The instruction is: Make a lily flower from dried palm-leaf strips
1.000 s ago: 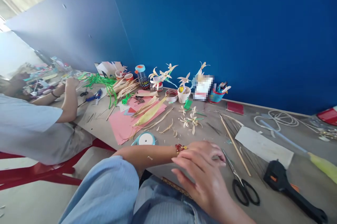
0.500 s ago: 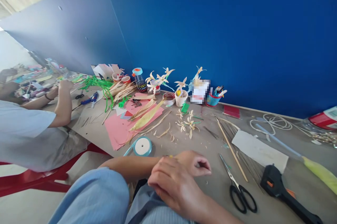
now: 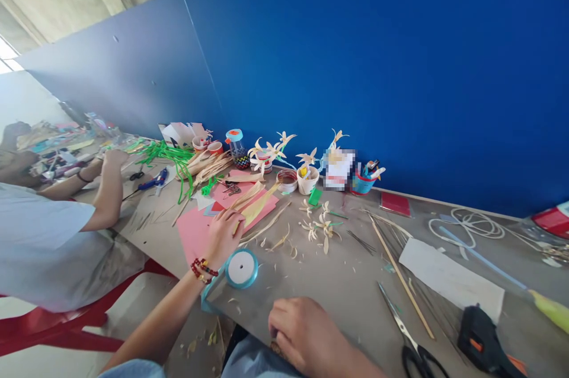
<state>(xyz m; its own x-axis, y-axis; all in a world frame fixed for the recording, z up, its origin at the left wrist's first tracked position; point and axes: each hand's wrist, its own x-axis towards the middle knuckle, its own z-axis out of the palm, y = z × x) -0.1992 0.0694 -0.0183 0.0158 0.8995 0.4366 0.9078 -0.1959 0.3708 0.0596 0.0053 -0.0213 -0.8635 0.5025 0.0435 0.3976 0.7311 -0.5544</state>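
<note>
My left hand (image 3: 225,237), with a red bead bracelet at its wrist, reaches over the pink paper (image 3: 191,233) to the near ends of the pale dried husks (image 3: 246,197). Its fingers are bent down, and what they hold, if anything, is hidden. Just below and right of it lies a roll of light blue ribbon (image 3: 241,268). My right hand (image 3: 296,326) rests at the table's front edge, fingers curled in; its palm is hidden. Several pale husk flowers (image 3: 323,225) lie on the table beyond it.
Black scissors (image 3: 411,336), a black glue gun (image 3: 484,339), a wooden stick (image 3: 402,277) and a white card (image 3: 453,277) lie at right. Cups (image 3: 307,181) stand along the blue partition (image 3: 377,70). At left sits another person (image 3: 44,230), arms over the table.
My hands have come apart. The left has moved forward and left to the husks and pink paper; the right has stayed near the front edge, its fingers now curled. The view has tilted up slightly.
</note>
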